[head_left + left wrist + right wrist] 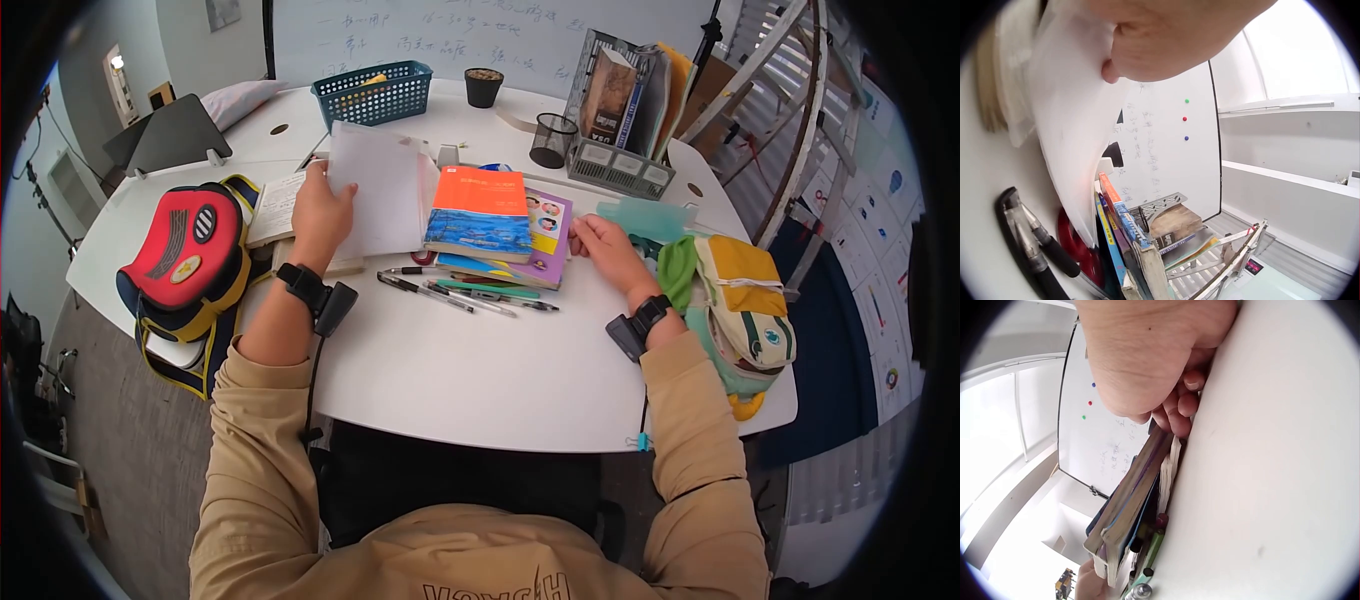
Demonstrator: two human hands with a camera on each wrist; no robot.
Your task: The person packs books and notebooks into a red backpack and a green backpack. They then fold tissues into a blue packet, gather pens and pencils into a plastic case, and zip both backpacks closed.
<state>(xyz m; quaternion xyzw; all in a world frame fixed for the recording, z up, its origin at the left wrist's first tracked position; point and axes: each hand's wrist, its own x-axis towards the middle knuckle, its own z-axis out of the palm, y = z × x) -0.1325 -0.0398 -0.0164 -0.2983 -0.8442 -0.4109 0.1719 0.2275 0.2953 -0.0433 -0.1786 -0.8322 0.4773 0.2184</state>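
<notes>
At the near right corner of the worktop (pixel 470 380) sits a cream, yellow and green backpack (pixel 745 310); a red, black and yellow backpack (pixel 180 240) overhangs the edge near the left corner. Black gel pens (pixel 425 291) and a green pen (pixel 510 292) lie loose near the middle, in front of a stack of books.

The left hand (pixel 325 212), left of the stack, has a narrow grip on white papers (pixel 380 195), thumb on their face; they stand tilted just beside the stack. A pale book (pixel 275 210) lies between that hand and the red, black and yellow backpack. An orange-and-blue textbook (pixel 480 215) tops the stack, over a purple book (pixel 555 235). The right hand (pixel 610 255) is at the stack's right side, fingers curled; whether its grip pinches a book, I cannot tell.

Toward the far edge stand a mesh pen cup (pixel 553 143), a grey file rack (pixel 620 168), a teal basket (pixel 375 103) and a potted plant (pixel 484 92), with a whiteboard (pixel 450 40) beyond.
</notes>
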